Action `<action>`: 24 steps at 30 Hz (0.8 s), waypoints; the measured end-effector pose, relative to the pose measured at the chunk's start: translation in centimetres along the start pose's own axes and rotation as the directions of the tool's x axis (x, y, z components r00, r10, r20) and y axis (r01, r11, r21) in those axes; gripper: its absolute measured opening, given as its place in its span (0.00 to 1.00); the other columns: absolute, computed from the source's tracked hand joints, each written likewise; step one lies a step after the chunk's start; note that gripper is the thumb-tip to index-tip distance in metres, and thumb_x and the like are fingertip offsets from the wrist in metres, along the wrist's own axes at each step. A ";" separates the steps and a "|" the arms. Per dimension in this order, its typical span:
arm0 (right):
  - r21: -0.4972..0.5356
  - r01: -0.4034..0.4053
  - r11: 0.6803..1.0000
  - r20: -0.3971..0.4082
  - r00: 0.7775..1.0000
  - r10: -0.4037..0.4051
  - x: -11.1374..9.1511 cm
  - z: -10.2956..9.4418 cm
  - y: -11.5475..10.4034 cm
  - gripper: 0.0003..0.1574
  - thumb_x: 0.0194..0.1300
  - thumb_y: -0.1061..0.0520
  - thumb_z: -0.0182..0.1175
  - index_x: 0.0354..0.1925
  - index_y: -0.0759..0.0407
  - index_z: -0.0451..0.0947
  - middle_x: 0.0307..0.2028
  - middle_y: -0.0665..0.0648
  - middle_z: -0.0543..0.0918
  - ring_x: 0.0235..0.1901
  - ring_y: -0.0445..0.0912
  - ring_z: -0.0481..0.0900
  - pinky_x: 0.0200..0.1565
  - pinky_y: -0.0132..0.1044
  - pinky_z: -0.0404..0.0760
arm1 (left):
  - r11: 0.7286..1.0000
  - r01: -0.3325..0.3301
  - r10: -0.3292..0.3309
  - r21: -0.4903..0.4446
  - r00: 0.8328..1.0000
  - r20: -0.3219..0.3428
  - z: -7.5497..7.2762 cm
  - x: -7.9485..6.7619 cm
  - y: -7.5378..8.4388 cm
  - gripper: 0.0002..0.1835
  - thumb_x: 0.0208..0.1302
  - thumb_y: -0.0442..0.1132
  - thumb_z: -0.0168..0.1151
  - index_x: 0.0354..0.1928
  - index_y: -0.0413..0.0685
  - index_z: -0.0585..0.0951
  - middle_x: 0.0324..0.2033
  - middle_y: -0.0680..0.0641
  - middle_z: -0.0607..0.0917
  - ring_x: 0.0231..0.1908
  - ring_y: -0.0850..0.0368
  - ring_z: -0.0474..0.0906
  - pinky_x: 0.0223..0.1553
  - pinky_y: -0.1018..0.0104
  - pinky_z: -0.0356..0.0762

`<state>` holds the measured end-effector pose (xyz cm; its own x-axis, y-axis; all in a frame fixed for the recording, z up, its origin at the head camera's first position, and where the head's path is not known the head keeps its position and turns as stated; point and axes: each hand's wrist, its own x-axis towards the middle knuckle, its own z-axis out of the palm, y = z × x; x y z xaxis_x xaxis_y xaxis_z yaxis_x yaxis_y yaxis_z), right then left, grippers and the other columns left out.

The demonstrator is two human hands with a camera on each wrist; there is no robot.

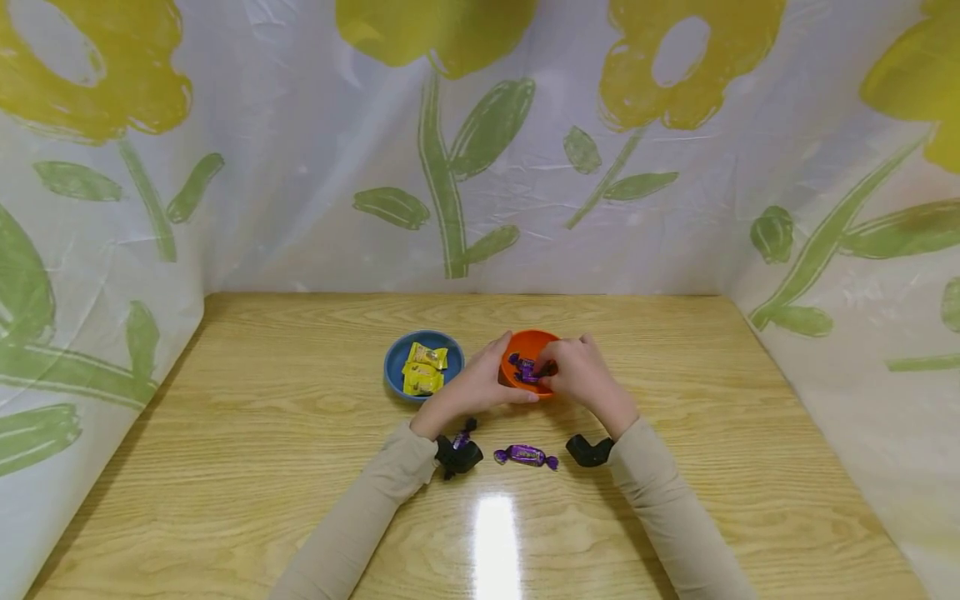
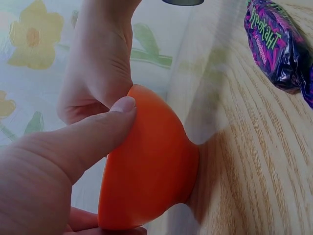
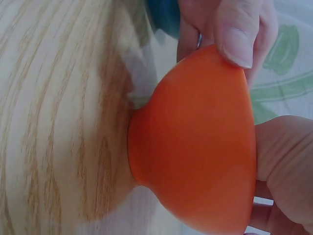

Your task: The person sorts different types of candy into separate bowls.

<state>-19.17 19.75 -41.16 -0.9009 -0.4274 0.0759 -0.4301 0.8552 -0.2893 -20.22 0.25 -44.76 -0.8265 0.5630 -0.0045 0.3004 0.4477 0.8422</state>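
An orange bowl (image 1: 531, 337) stands on the table, with purple-wrapped candies (image 1: 527, 364) inside. My left hand (image 1: 480, 377) holds this bowl from the left, thumb at the rim in the left wrist view and fingers round the far side. My right hand (image 1: 587, 377) reaches over the right rim, its fingertips down in the bowl and pinching a dark purple candy (image 1: 551, 367). From the right wrist camera the bowl's wall (image 3: 200, 142) hides most of those fingertips. Another purple candy (image 1: 527, 455) lies on the table nearer to me.
Left of the orange bowl is a blue bowl (image 1: 393, 384) with yellow-wrapped candies (image 1: 424, 369) in it. One more purple candy (image 1: 462, 437) lies partly hidden beside the left wrist's black camera (image 1: 459, 457). A flowered curtain (image 1: 300, 208) encloses the wooden table (image 1: 262, 400).
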 end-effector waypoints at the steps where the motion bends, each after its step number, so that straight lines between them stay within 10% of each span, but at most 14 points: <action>1: 0.003 0.001 1.000 -0.004 1.000 -0.001 0.0 0.0 0.0 0.08 0.51 0.62 0.76 0.33 0.56 0.89 0.33 0.52 0.88 0.39 0.52 0.81 0.42 0.48 0.65 | 1.000 -0.002 0.002 -0.004 1.000 -0.001 0.0 0.0 0.0 0.59 0.56 0.53 0.75 0.78 0.40 0.47 0.73 0.38 0.59 0.70 0.42 0.60 0.69 0.50 0.61; 24: 0.001 0.118 0.993 -0.210 0.971 -0.115 -1.9 -1.5 -1.1 0.05 0.55 0.60 0.75 0.32 0.55 0.87 0.32 0.51 0.86 0.34 0.49 0.82 0.37 0.43 0.61 | 0.999 -0.032 0.033 -0.009 0.999 0.012 -0.1 0.0 -0.1 0.60 0.56 0.52 0.75 0.78 0.39 0.46 0.71 0.38 0.63 0.65 0.45 0.66 0.66 0.52 0.67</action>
<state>-17.06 20.11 -39.61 -0.8377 -0.4517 0.3070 -0.5330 0.7987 -0.2792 -20.30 0.10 -44.81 -0.8103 0.5857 0.0164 0.3229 0.4230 0.8466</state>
